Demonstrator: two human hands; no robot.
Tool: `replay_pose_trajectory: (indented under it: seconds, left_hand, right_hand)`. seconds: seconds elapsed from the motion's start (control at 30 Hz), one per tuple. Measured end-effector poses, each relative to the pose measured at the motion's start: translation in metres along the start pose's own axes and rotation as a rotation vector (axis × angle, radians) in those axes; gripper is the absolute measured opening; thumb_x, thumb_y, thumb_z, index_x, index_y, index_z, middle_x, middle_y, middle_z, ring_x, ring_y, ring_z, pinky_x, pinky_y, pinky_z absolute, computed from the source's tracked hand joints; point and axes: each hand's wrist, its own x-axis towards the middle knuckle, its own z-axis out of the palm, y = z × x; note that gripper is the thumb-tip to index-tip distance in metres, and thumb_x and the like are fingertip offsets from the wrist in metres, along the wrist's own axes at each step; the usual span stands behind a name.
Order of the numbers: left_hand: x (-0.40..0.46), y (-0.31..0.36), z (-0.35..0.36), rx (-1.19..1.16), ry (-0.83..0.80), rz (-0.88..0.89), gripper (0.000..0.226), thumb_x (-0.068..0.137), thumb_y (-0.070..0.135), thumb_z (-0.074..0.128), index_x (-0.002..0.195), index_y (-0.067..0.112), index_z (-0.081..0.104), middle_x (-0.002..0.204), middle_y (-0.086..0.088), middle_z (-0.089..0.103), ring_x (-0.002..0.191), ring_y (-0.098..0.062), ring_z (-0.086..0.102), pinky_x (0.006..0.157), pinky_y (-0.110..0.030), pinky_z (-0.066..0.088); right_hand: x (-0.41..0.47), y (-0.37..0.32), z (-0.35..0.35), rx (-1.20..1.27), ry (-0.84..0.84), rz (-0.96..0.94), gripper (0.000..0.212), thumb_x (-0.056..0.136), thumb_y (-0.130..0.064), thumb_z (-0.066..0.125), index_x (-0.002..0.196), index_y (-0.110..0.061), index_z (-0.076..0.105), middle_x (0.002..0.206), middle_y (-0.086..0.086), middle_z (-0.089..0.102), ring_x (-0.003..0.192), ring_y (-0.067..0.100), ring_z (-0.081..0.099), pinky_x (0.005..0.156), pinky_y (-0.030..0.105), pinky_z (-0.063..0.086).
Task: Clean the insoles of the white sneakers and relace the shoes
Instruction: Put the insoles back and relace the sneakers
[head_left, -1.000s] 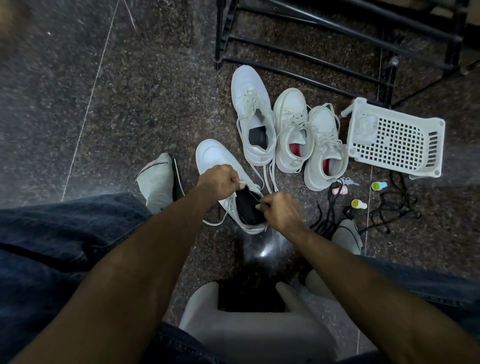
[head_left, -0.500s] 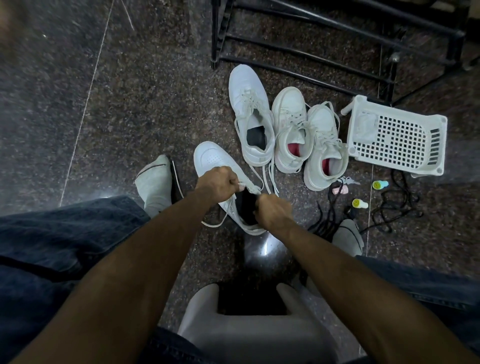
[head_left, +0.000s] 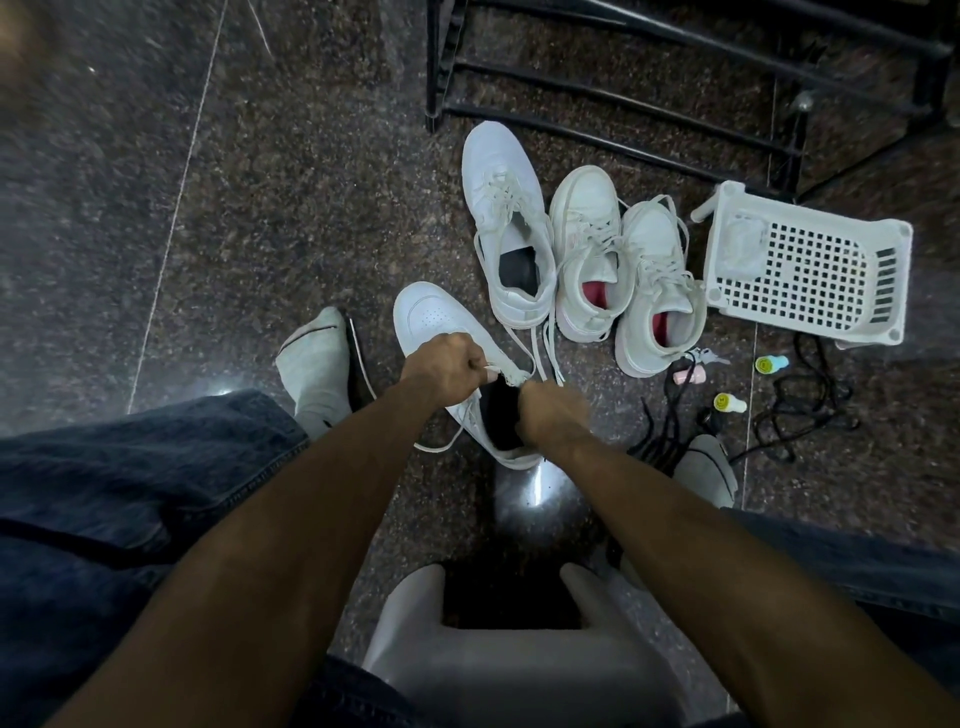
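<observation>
A white sneaker (head_left: 434, 317) with a dark inside lies on the floor just in front of me, toe pointing away. My left hand (head_left: 444, 371) grips its white lace (head_left: 511, 375) over the tongue area. My right hand (head_left: 550, 410) is curled at the shoe's opening and is blurred; it seems to hold the lace's other part. A loose lace end (head_left: 441, 446) trails out to the near left. Its partner sneaker (head_left: 501, 208), laced, lies beyond. A dark insole (head_left: 358, 358) lies beside my left sock.
Two more white sneakers with pink insoles (head_left: 587, 249) (head_left: 657, 291) lie right of the pair. A white plastic basket (head_left: 810, 270) lies tipped at the right, with small bottles (head_left: 771, 362) and black laces (head_left: 800, 410) near it. A black metal rack (head_left: 675, 83) stands behind. A white stool (head_left: 519, 665) is under me.
My right hand has shifted left and closer to my left hand over the shoe's opening. My left hand stays on the lace.
</observation>
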Motion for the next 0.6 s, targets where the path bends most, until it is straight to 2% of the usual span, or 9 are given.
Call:
replay_pose_trajectory:
  seconds: [0.07, 0.17, 0.27, 0.33, 0.43, 0.53, 0.6]
  left_hand:
    - [0.0, -0.001, 0.0, -0.004, 0.001, 0.004, 0.025, 0.087, 0.038, 0.068, 0.073, 0.017, 0.066, 0.092, 0.0, 0.06, 0.09, -0.023, 0.058, 0.075, -0.035, 0.049]
    - [-0.001, 0.0, 0.0, -0.005, 0.006, 0.012, 0.023, 0.087, 0.038, 0.068, 0.075, 0.019, 0.066, 0.09, 0.003, 0.057, 0.09, -0.02, 0.056, 0.077, -0.035, 0.048]
    - [0.001, -0.001, 0.002, -0.016, 0.011, 0.012, 0.022, 0.087, 0.039, 0.068, 0.074, 0.023, 0.062, 0.088, 0.007, 0.053, 0.089, -0.017, 0.054, 0.077, -0.033, 0.045]
    - [0.001, -0.002, 0.002, -0.022, 0.016, 0.014, 0.022, 0.087, 0.04, 0.068, 0.075, 0.023, 0.062, 0.088, 0.008, 0.051, 0.089, -0.017, 0.054, 0.075, -0.032, 0.043]
    - [0.002, -0.002, 0.002, -0.009, 0.012, 0.001, 0.023, 0.088, 0.041, 0.067, 0.082, 0.019, 0.068, 0.09, 0.008, 0.052, 0.09, -0.017, 0.054, 0.074, -0.03, 0.041]
    - [0.002, -0.003, 0.003, -0.002, 0.015, 0.004, 0.026, 0.088, 0.042, 0.067, 0.083, 0.017, 0.069, 0.09, 0.007, 0.053, 0.09, -0.017, 0.055, 0.075, -0.032, 0.044]
    - [0.002, -0.004, 0.004, 0.003, 0.018, 0.014, 0.026, 0.088, 0.042, 0.066, 0.082, 0.016, 0.068, 0.09, 0.006, 0.052, 0.091, -0.018, 0.055, 0.076, -0.033, 0.045]
  right_hand:
    - [-0.006, -0.007, 0.002, -0.142, 0.038, -0.075, 0.024, 0.092, -0.009, 0.05, 0.111, -0.012, 0.064, 0.114, 0.007, 0.067, 0.104, 0.03, 0.065, 0.082, 0.035, 0.05]
    - [-0.02, -0.007, 0.006, -0.244, 0.076, -0.15, 0.025, 0.092, -0.006, 0.049, 0.109, -0.013, 0.066, 0.112, 0.007, 0.068, 0.101, 0.03, 0.067, 0.077, 0.034, 0.049]
    - [-0.041, 0.004, 0.009, -0.303, 0.147, -0.261, 0.032, 0.092, -0.009, 0.044, 0.12, -0.014, 0.057, 0.124, 0.006, 0.061, 0.096, 0.029, 0.068, 0.069, 0.032, 0.042]
    - [-0.048, 0.014, 0.015, -0.28, 0.114, -0.302, 0.033, 0.093, -0.012, 0.042, 0.124, -0.015, 0.052, 0.133, 0.003, 0.053, 0.097, 0.031, 0.066, 0.069, 0.034, 0.04]
    - [-0.045, 0.022, 0.019, -0.13, 0.042, -0.237, 0.028, 0.097, -0.023, 0.04, 0.123, -0.016, 0.048, 0.138, 0.0, 0.047, 0.106, 0.036, 0.059, 0.067, 0.039, 0.037]
    - [-0.038, 0.017, 0.016, -0.059, -0.059, -0.217, 0.035, 0.1, -0.033, 0.036, 0.127, -0.014, 0.048, 0.143, 0.003, 0.043, 0.114, 0.04, 0.055, 0.08, 0.043, 0.044]
    - [-0.035, 0.015, 0.016, -0.033, -0.11, -0.214, 0.038, 0.1, -0.035, 0.037, 0.13, -0.014, 0.047, 0.147, 0.005, 0.041, 0.118, 0.04, 0.053, 0.089, 0.045, 0.044]
